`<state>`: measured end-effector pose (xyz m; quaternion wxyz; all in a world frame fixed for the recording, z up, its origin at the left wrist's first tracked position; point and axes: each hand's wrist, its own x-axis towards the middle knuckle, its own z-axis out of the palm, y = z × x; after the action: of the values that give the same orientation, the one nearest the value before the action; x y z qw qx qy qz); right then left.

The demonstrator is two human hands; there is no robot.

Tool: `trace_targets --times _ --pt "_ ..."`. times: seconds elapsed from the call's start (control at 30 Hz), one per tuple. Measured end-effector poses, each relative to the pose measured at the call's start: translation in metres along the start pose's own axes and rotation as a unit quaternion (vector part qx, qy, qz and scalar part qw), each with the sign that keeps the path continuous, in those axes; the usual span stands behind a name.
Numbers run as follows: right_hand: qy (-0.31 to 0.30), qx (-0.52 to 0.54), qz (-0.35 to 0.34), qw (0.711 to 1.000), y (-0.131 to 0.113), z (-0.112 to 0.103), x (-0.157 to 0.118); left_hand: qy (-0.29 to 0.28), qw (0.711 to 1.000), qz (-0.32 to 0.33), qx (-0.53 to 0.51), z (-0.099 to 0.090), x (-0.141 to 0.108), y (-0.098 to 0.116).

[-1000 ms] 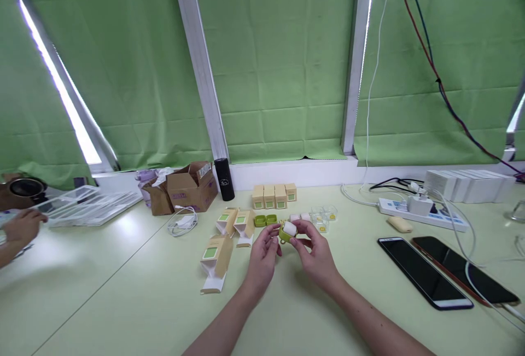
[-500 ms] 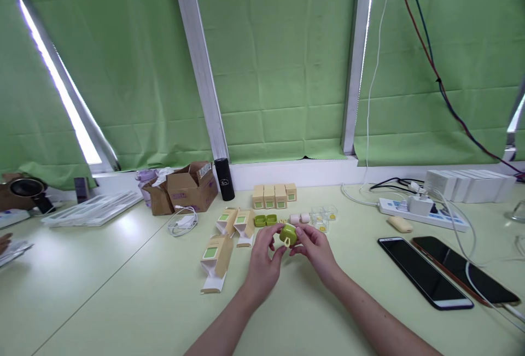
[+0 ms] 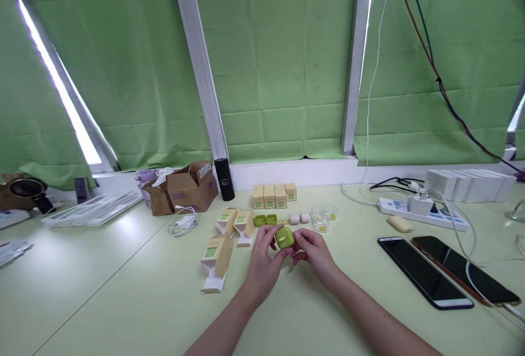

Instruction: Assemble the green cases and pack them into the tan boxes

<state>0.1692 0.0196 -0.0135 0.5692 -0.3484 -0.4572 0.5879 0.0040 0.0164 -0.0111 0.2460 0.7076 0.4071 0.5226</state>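
A small glossy green case (image 3: 284,237) with rounded corners is held above the table, its broad face turned up. My left hand (image 3: 262,263) grips it from the left, thumb below and fingers behind. My right hand (image 3: 315,252) pinches its right edge; part of that grip is hidden. Just beyond lie two open green case halves (image 3: 266,220), small yellowish rings (image 3: 283,221), two white rolls (image 3: 299,217) and several clear little boxes (image 3: 320,226) with yellow marks. To the left, opened cardboard boxes (image 3: 217,255) with green labels lie with flaps out.
Closed small boxes (image 3: 274,196) stand in a row at the back. A brown carton (image 3: 192,186) and black cylinder (image 3: 223,179) are behind left. Two phones (image 3: 424,273), a power strip (image 3: 422,214) and loose white cables occupy the right side. Clear trays (image 3: 94,209) lie far left.
The green case has turned in my hands and shifted slightly left; its pale loop no longer shows. Another person's hand has left the far left edge.
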Motion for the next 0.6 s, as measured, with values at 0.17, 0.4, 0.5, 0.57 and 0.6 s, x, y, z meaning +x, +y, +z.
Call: trace_targets --times 0.17,0.4,0.5,0.57,0.6 --pt "-0.005 -0.010 0.005 1.000 -0.001 -0.001 -0.001 0.018 0.999 -0.033 -0.016 0.001 0.003 -0.005" --pt "0.004 -0.092 -0.024 0.995 -0.003 -0.001 -0.001 0.033 0.992 -0.088 -0.082 0.000 0.010 -0.005" --pt "0.059 -0.162 -0.064 0.983 0.000 -0.006 0.003 0.039 0.984 -0.126 -0.120 -0.002 0.013 -0.004" --pt "0.105 -0.192 -0.087 0.972 0.000 -0.013 0.007 0.042 0.978 -0.150 -0.136 -0.003 0.015 -0.006" --pt "0.131 -0.210 -0.099 0.964 0.000 -0.017 0.009 0.042 0.975 -0.161 -0.144 -0.004 0.015 -0.008"
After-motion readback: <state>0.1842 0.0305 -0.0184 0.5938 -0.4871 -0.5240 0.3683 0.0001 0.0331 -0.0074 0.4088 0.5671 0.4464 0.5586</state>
